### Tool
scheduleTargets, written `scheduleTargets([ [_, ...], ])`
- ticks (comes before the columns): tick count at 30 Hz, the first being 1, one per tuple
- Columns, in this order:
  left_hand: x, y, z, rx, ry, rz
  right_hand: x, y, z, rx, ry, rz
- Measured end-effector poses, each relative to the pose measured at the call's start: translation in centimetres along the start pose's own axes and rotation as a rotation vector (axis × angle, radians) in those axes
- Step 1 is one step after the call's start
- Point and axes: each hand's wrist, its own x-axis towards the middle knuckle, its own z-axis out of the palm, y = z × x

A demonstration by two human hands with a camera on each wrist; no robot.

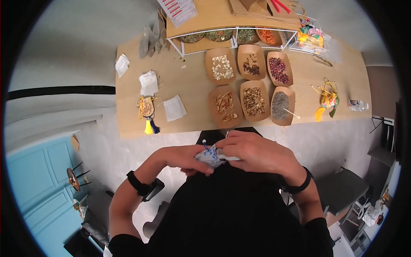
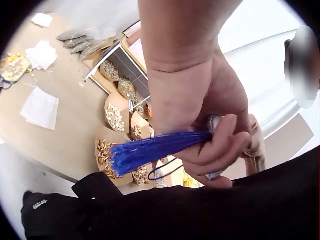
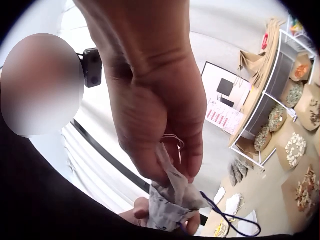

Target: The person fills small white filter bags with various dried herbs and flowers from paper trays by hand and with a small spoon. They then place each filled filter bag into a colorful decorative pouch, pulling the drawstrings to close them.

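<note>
Here, the left hand (image 1: 184,158) curls round a blue-and-white pouch (image 1: 209,157) with a blue tassel (image 2: 160,149), just off the desk's (image 1: 192,81) near edge. The right hand (image 1: 261,153) pinches a white bag (image 3: 175,181) at its mouth.

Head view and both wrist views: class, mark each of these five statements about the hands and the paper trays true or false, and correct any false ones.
1. The left hand holds a blue-and-white pouch. True.
2. A yellow tassel sticks out from the left hand. False: the tassel is blue.
3. A small stick lies in the tray of grey bits. True.
4. The right hand holds nothing. False: it pinches a white bag at the pouch.
5. The tray of white pieces is in the row farther from the person. True.
</note>
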Motion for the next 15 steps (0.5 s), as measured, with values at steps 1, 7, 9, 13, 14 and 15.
scheduleTargets([
  [1, 0.2, 0.3, 0.1, 0.075, 0.092, -0.035, 0.0, -0.2, 0.1, -0.082, 0.022, -0.01],
  [7, -0.1, 1.4, 1.5, 0.222, 0.275, 0.148, -0.4, 1.1, 0.1, 0.349, 0.109, 0.37],
  [9, -0.1, 1.2, 1.6, 0.237, 0.303, 0.12, -0.5, 1.3, 0.8, 0.466, 0.152, 0.447],
  [13, 0.1, 1.2, 1.3, 0.288, 0.291, 0.138, -1.0, 1.3, 1.0, 0.352, 0.201, 0.205],
  [14, 0.1, 1.4, 1.2, 0.277, 0.265, 0.195, -1.1, 1.4, 1.3, 0.214, 0.155, 0.167],
  [15, 0.2, 1.4, 1.2, 0.283, 0.264, 0.197, -1.3, 1.5, 1.4, 0.074, 0.111, 0.13],
])
